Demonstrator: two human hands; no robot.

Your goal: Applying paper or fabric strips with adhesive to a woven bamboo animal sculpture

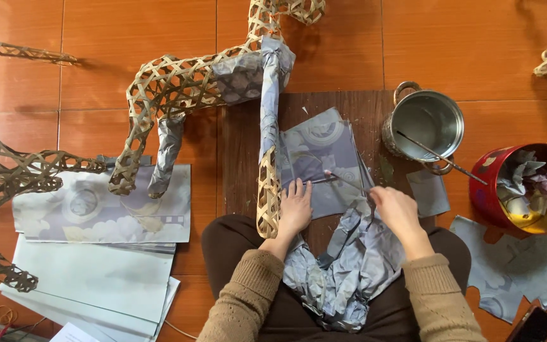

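Observation:
My left hand (295,209) lies flat, fingers spread, on a grey printed paper sheet (318,149) spread over a dark wooden board (242,158). My right hand (397,212) grips a thin brush (344,179) whose tip touches that sheet. A woven bamboo animal frame (185,85), partly covered with grey paper, stands over the board, one leg (267,196) beside my left hand. Crumpled grey paper (343,272) fills my lap.
A metal pot (427,123) with a stick in it stands right of the board, a red tin (527,187) of paper scraps further right. A stack of grey sheets (96,253) lies at left, other bamboo frames (7,171) at the far left, torn paper (514,266) at right.

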